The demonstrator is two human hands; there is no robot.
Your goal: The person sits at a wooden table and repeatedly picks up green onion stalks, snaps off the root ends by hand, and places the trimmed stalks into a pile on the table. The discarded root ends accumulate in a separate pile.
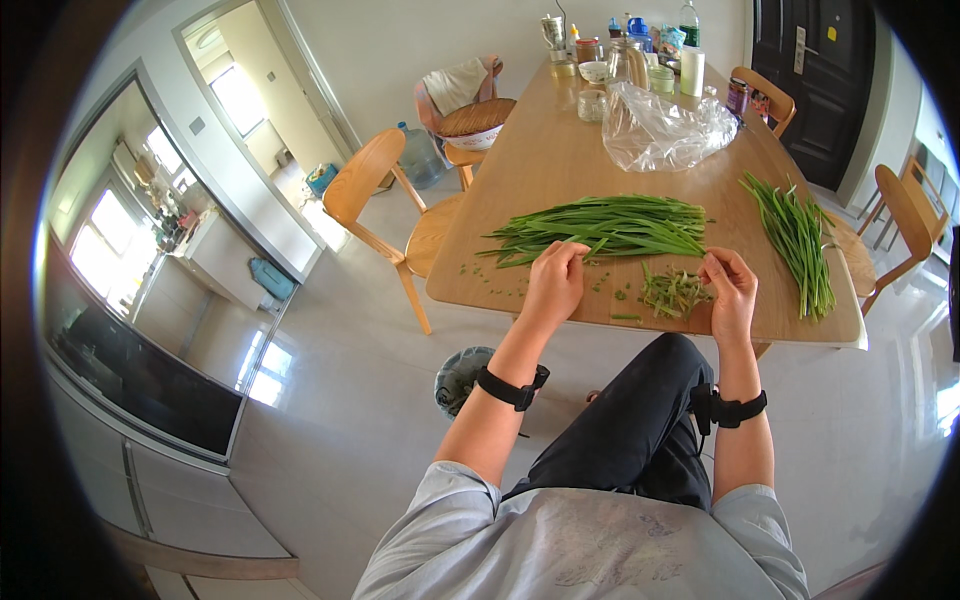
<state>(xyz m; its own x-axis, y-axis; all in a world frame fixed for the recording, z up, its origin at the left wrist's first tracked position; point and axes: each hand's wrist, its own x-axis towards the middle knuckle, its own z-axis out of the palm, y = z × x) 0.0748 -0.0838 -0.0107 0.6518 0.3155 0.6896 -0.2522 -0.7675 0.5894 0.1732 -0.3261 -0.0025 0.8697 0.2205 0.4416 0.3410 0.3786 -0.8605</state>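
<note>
My left hand (556,281) is pinched at the near edge of a pile of garlic chives (600,221), with a green leaf at its fingertips. To its right, my right hand (729,289) grips the stem end of some chives between thumb and finger, their leaves running left over the pile. A small heap of trimmed, withered chive scraps (671,292) lies between my hands, close to the right one. Green bits are scattered beside the left hand. Farther right rests a second bundle of chives (799,247).
A clear plastic bag (660,131) lies crumpled on the wooden table (525,161). Behind it stand a glass jar (592,106), a pitcher (625,61) and several bottles. A lined waste bin (457,379) is on the floor at left, near a wooden chair (375,176).
</note>
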